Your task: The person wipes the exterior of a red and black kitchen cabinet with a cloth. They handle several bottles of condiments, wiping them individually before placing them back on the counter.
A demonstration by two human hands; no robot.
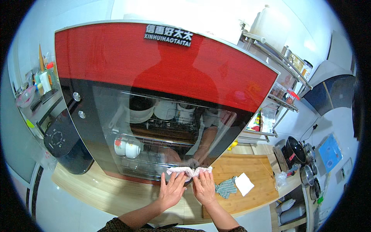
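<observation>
Before me stands a dish cabinet (162, 69) with a red upper panel and a dark glass door (107, 116). A pale pink cloth (189, 171) lies bunched along the lower part of the glass. My left hand (173, 188) presses the cloth's left side, fingers spread over it. Its right side is under the fingertips of my right hand (204, 187), close beside the left. Through the glass, white bowls (166, 110) show on an upper rack and flower-patterned cups (127, 148) on a lower one. Reflections of my body and arms hide part of the inside.
Right of the cabinet, a wooden board (258, 168) bears a grey-green cloth (226, 188) and a white cloth or paper (244, 184). A black rice cooker (68, 145) stands at left. Metal shelves (278, 58) hang at right, above a black wok (295, 149) and several pots.
</observation>
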